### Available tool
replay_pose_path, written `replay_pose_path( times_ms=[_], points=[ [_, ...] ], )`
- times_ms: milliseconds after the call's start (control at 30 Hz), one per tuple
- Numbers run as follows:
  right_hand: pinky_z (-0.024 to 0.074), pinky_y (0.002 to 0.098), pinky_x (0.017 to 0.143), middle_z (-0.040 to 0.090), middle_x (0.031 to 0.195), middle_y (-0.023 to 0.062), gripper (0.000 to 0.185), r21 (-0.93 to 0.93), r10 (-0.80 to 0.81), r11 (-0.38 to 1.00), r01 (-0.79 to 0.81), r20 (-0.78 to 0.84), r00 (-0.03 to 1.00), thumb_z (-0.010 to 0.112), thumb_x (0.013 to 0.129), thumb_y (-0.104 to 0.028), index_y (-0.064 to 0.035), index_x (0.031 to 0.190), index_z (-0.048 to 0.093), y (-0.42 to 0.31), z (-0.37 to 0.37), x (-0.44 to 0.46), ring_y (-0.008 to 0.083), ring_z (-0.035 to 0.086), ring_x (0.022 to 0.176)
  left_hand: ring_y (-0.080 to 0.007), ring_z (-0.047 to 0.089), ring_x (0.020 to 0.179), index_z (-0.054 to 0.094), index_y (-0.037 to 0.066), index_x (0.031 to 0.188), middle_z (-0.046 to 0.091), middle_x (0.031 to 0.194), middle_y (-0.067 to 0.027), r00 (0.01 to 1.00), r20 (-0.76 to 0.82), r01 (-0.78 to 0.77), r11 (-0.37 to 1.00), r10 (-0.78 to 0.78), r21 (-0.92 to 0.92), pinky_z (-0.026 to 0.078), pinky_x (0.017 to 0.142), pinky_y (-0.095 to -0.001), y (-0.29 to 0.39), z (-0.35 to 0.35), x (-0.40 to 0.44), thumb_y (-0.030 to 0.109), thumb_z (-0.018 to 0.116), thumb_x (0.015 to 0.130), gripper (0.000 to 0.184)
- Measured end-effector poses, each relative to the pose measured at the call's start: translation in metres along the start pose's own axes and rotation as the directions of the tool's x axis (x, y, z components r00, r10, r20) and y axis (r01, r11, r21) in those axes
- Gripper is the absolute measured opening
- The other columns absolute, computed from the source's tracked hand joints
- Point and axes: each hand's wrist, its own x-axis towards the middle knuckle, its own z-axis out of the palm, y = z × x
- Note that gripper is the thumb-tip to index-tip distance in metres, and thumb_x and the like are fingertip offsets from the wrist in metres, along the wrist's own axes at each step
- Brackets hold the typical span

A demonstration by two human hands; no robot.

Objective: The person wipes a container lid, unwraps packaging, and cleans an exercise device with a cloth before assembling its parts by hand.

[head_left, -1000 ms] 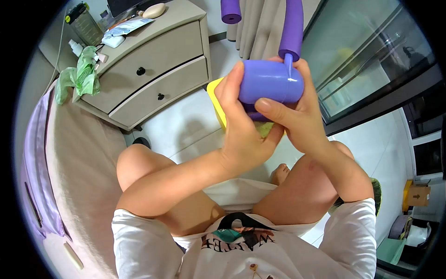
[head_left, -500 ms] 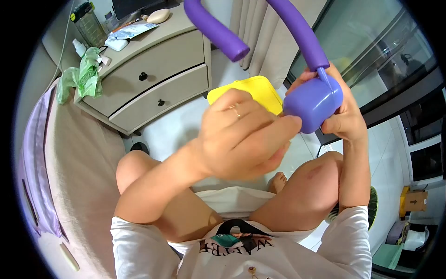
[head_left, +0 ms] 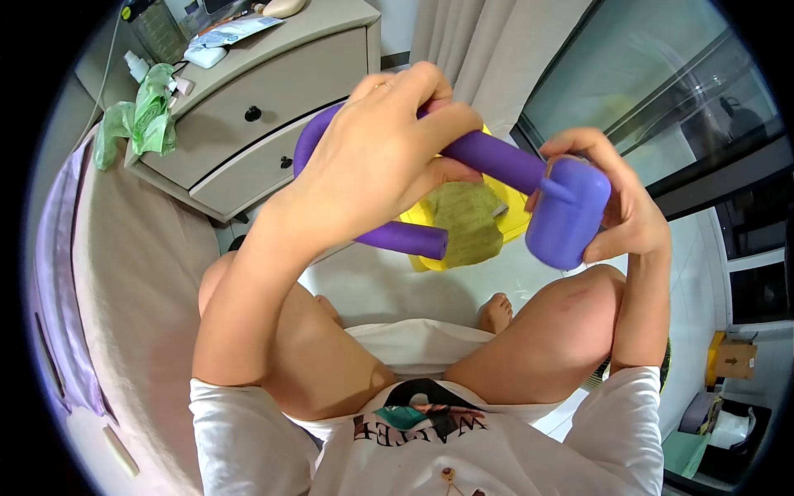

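Observation:
A purple thigh exerciser is in front of me, made of a bent foam-covered tube (head_left: pixel 496 162) and a smooth violet plastic hub (head_left: pixel 567 215). My left hand (head_left: pixel 393 136) is closed around the foam tube, thumb below and fingers over the top. The tube curves behind that hand and wrist, and its free end (head_left: pixel 418 240) points right below them. My right hand (head_left: pixel 624 202) grips the hub from the right, with its thumb underneath and fingers behind. A thin plastic stem on the hub meets the tube's end.
Below on the floor lies a yellow tray-like thing (head_left: pixel 514 217) with an olive-green cloth (head_left: pixel 465 223) on it. A drawer cabinet (head_left: pixel 273 83) stands at the upper left, a green plastic bag (head_left: pixel 154 116) at its corner. A sofa (head_left: pixel 141 248) is left, a glass door (head_left: pixel 637 74) right.
My left hand has moved up from beside the hub and taken hold of the foam tube. The tube has swung down and left, and the hub has turned. The green cloth has come into view.

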Motion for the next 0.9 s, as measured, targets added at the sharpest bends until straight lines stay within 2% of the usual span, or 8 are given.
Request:
replay_pose_path(
  times_ms=[167, 333, 433, 500, 633, 700, 767, 900],
  points=[
    [0.0440, 0.0281, 0.082, 0.054, 0.104, 0.0074, 0.091, -0.029, 0.078, 0.995, -0.099, -0.409, 0.909, 0.073, 0.050, -0.039, -0.0028, 0.126, 0.039, -0.005, 0.023, 0.008, 0.0185, 0.056, 0.094, -0.0287, 0.051, 0.070, 0.058, 0.003, 0.093, 0.048, 0.087, -0.0103, 0.992, 0.040, 0.124, 0.984, -0.120, -0.129, 0.043, 0.062, -0.0333, 0.000, 0.005, -0.005, 0.017, 0.073, 0.069, 0.032],
    [0.0426, 0.0271, 0.080, 0.055, 0.099, 0.0063, 0.084, -0.082, 0.157, 0.972, -0.222, -0.475, 0.866, 0.070, 0.053, -0.040, -0.0055, 0.124, 0.042, -0.004, 0.026, 0.006, 0.0164, 0.055, 0.091, -0.0274, 0.054, 0.066, 0.057, 0.001, 0.096, 0.050, 0.077, -0.0107, 0.978, 0.141, 0.168, 0.983, -0.157, -0.071, 0.042, 0.059, -0.0329, 0.004, 0.000, -0.008, 0.021, 0.067, 0.077, 0.029],
    [0.0441, 0.0287, 0.081, 0.051, 0.101, 0.0053, 0.063, -0.103, 0.057, 0.989, -0.109, -0.410, 0.910, 0.064, 0.055, -0.016, -0.0103, 0.116, 0.049, 0.003, 0.019, -0.001, 0.0170, 0.053, 0.091, -0.0183, 0.056, 0.060, 0.057, 0.000, 0.095, 0.050, 0.065, -0.0071, 0.868, 0.443, 0.400, 0.845, -0.225, -0.355, 0.042, 0.054, -0.0287, -0.007, -0.006, -0.009, 0.027, 0.056, 0.088, 0.028],
    [0.0444, 0.0285, 0.080, 0.051, 0.100, 0.0057, 0.061, -0.152, -0.022, 0.988, -0.036, -0.362, 0.932, 0.063, 0.054, -0.013, -0.0095, 0.114, 0.049, 0.005, 0.018, -0.002, 0.0171, 0.052, 0.090, -0.0075, 0.051, 0.053, 0.056, 0.000, 0.091, 0.050, 0.061, -0.0015, 0.599, 0.790, 0.739, 0.471, -0.131, -0.482, 0.039, 0.047, -0.0226, -0.016, -0.005, -0.016, 0.033, 0.043, 0.096, 0.035],
    [0.0445, 0.0283, 0.079, 0.051, 0.098, 0.0059, 0.058, -0.276, -0.058, 0.961, -0.030, -0.305, 0.951, 0.062, 0.055, -0.011, -0.0084, 0.112, 0.048, 0.005, 0.020, -0.004, 0.0173, 0.052, 0.089, -0.0020, 0.043, 0.048, 0.055, 0.003, 0.085, 0.048, 0.061, 0.0022, 0.569, 0.820, 0.798, 0.284, -0.063, -0.532, 0.033, 0.041, -0.0178, -0.004, 0.002, -0.020, 0.037, 0.039, 0.097, 0.039],
    [0.0445, 0.0276, 0.076, 0.051, 0.094, 0.0066, 0.055, -0.389, -0.113, 0.921, -0.002, -0.273, 0.955, 0.062, 0.058, -0.011, -0.0069, 0.111, 0.046, 0.008, 0.023, -0.004, 0.0175, 0.052, 0.086, -0.0042, 0.043, 0.049, 0.055, 0.003, 0.084, 0.048, 0.061, 0.0023, 0.588, 0.798, 0.787, 0.322, -0.131, -0.526, 0.034, 0.042, -0.0218, 0.005, 0.007, -0.022, 0.036, 0.040, 0.096, 0.039],
    [0.0444, 0.0275, 0.075, 0.051, 0.093, 0.0068, 0.053, -0.413, -0.134, 0.911, 0.017, -0.257, 0.957, 0.062, 0.059, -0.011, -0.0061, 0.110, 0.046, 0.010, 0.022, -0.003, 0.0174, 0.052, 0.084, -0.0135, 0.045, 0.047, 0.055, 0.001, 0.085, 0.048, 0.058, -0.0042, 0.864, 0.482, 0.439, 0.688, -0.146, -0.579, 0.036, 0.045, -0.0290, 0.004, 0.017, -0.029, 0.031, 0.047, 0.094, 0.032],
    [0.0440, 0.0271, 0.070, 0.051, 0.091, 0.0068, 0.049, -0.457, -0.131, 0.889, 0.001, -0.253, 0.959, 0.062, 0.060, -0.011, -0.0044, 0.105, 0.045, 0.011, 0.026, -0.003, 0.0169, 0.051, 0.079, -0.0274, 0.047, 0.048, 0.055, 0.000, 0.085, 0.050, 0.059, -0.0130, 0.868, 0.448, 0.424, 0.792, -0.216, -0.439, 0.037, 0.049, -0.0355, 0.018, 0.010, -0.028, 0.026, 0.054, 0.090, 0.026]
  ],
)
